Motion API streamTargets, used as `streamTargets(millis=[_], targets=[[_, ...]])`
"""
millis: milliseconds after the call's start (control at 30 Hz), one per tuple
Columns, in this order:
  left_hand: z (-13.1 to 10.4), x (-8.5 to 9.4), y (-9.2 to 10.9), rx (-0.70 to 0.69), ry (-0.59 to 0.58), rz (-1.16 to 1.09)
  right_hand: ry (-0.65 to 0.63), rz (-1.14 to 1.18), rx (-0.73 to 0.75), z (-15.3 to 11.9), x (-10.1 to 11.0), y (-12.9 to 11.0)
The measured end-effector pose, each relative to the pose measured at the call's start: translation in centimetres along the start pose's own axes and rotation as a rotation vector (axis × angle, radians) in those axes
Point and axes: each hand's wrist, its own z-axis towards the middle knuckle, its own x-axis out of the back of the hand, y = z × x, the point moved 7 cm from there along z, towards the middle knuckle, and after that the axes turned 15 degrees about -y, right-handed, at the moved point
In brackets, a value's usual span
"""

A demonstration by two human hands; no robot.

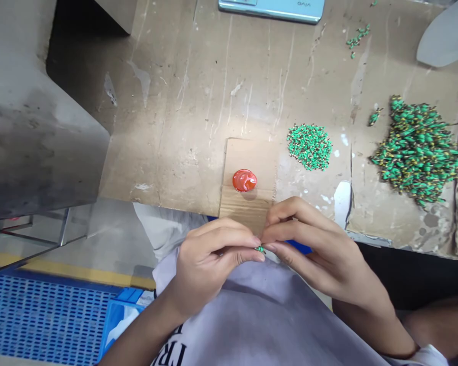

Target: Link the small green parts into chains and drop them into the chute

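My left hand (217,256) pinches a tiny green piece (260,249) with dark and gold bits between thumb and forefinger, just off the table's front edge. My right hand (318,249) meets it there, its thumb and fingertips pressed together against the piece's right side; whether they grip the piece or something smaller is hidden. Just beyond the hands, a shallow round blob or dish of glossy red paste (245,180) sits on a cardboard piece (252,152). To its right lies a small heap of tiny green pieces (310,146). Farther right is a larger heap of green-and-gold pieces (420,150).
A light blue phone (270,10) lies at the table's far edge. Several loose green bits (358,38) are scattered at the upper right, near a white rounded object (446,35). A grey metal housing (38,132) stands at left; a blue crate (46,320) is on the floor.
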Motion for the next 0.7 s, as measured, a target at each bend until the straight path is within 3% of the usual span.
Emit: streamTargets(millis=[267, 700], targets=[[0.2, 0.3, -0.5, 0.020, 0.016, -0.135, -0.039, -0.027, 0.004, -0.2, 0.0, -0.9], [-0.9, 0.2, -1.8, 0.040, 0.044, -0.290, 0.067, 0.338, -0.002, 0.0, -1.1, -0.6]])
